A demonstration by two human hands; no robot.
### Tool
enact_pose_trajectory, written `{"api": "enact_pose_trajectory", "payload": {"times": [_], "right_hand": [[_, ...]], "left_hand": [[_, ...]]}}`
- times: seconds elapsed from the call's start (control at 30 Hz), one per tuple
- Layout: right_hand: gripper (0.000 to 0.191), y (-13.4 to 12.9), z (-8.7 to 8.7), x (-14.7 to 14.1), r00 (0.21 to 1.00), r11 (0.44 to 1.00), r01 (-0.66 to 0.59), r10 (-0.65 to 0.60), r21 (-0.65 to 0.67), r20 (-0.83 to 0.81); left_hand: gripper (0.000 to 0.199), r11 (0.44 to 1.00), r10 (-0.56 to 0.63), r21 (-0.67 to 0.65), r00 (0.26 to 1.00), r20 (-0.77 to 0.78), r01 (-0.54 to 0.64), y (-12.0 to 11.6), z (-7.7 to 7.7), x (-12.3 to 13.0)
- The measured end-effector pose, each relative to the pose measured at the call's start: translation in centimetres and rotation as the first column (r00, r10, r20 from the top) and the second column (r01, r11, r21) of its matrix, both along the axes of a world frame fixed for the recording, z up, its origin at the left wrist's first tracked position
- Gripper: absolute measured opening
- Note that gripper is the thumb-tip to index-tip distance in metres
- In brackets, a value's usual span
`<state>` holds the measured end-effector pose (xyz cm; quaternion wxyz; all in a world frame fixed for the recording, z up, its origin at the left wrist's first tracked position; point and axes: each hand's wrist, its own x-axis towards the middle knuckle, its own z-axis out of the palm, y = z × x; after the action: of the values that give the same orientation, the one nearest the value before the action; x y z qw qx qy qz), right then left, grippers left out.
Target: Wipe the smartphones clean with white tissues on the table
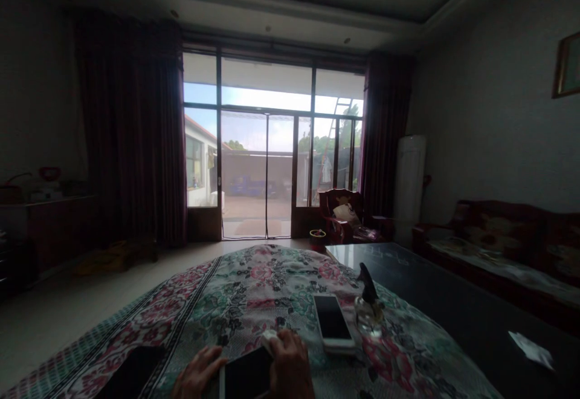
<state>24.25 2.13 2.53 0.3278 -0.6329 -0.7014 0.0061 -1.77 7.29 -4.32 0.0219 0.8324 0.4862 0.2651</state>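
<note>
A phone (247, 376) with a dark screen and a pale left edge lies low in front of me on a floral cloth (260, 290). My left hand (199, 372) grips it by its left edge, thumb at the near corner. On its right side, my right hand (291, 364) is closed around a small white wad (270, 335), cloth or tissue, resting at the phone's upper right corner. Right of that hand lies a white phone (334, 321), screen up and dark. Beside it stands a clear spray bottle (369, 308) with a black trigger head.
A flat dark object (133, 373) lies on the cloth at left. To the right, a dark tabletop (435, 293) bears a white paper (531, 350). A wooden armchair (347, 217) and a sofa (502, 236) stand beyond. Glass doors (256, 175) are at the back.
</note>
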Motion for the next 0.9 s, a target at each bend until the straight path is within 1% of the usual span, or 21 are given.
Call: {"api": "enact_pose_trajectory", "payload": {"times": [0.1,0.17,0.23,0.3,0.37,0.4,0.5,0.6,0.7,0.77,0.83,0.9], "right_hand": [[0.048,-0.5,-0.5,-1.4,0.996,0.997,-0.080,0.080,-0.021,0.025],[0.042,-0.7,-1.2,-2.5,0.989,0.990,-0.133,0.136,-0.050,0.055],[0.033,-0.8,-1.8,-3.6,0.979,0.981,-0.178,0.185,-0.077,0.087],[0.027,-1.0,-2.1,-4.4,0.967,0.971,-0.221,0.231,-0.095,0.111],[0.024,-1.4,-1.7,-4.6,0.960,0.965,-0.243,0.254,-0.099,0.117],[0.024,-1.6,-1.3,-4.4,0.962,0.966,-0.239,0.250,-0.097,0.113],[0.027,-2.0,0.6,-2.9,0.985,0.986,-0.150,0.155,-0.079,0.069],[0.030,-1.8,2.2,-0.9,0.998,0.996,-0.054,0.056,-0.074,0.029],[0.032,-1.5,2.7,-0.1,1.000,0.998,-0.026,0.027,-0.060,0.007],[0.037,-1.8,2.5,-0.5,0.997,0.996,-0.076,0.075,-0.044,-0.010],[0.045,-2.5,2.2,-1.5,0.986,0.986,-0.167,0.166,-0.027,-0.030],[0.045,-3.2,1.8,-2.7,0.966,0.966,-0.256,0.255,-0.020,-0.035]], "left_hand": [[0.080,0.998,0.060,0.031,0.998,0.012,-0.060,0.0,-1.0,0.3],[0.079,0.996,0.083,0.015,0.997,0.001,-0.083,-0.3,-1.1,0.6],[0.077,0.995,0.100,-0.022,0.995,-0.012,-0.100,-0.7,-0.6,0.9],[0.078,0.991,0.108,-0.073,0.994,-0.018,-0.109,-1.4,0.5,1.2],[0.076,0.989,0.081,-0.121,0.997,-0.019,-0.082,-2.0,1.8,1.6],[0.076,0.986,0.102,-0.129,0.995,-0.007,-0.103,-2.3,2.4,1.8],[0.076,0.979,0.126,-0.166,0.992,0.017,-0.122,-3.1,3.8,2.3],[0.075,0.973,0.138,-0.189,0.990,0.022,-0.131,-3.8,4.7,2.6],[0.073,0.972,0.139,-0.194,0.990,0.037,-0.129,-4.3,5.3,2.7],[0.073,0.973,0.135,-0.193,0.990,0.046,-0.124,-4.5,5.5,2.7],[0.073,0.973,0.139,-0.192,0.989,0.044,-0.128,-4.6,5.6,2.8],[0.072,0.972,0.143,-0.192,0.989,0.039,-0.133,-4.6,5.6,2.9]]}}
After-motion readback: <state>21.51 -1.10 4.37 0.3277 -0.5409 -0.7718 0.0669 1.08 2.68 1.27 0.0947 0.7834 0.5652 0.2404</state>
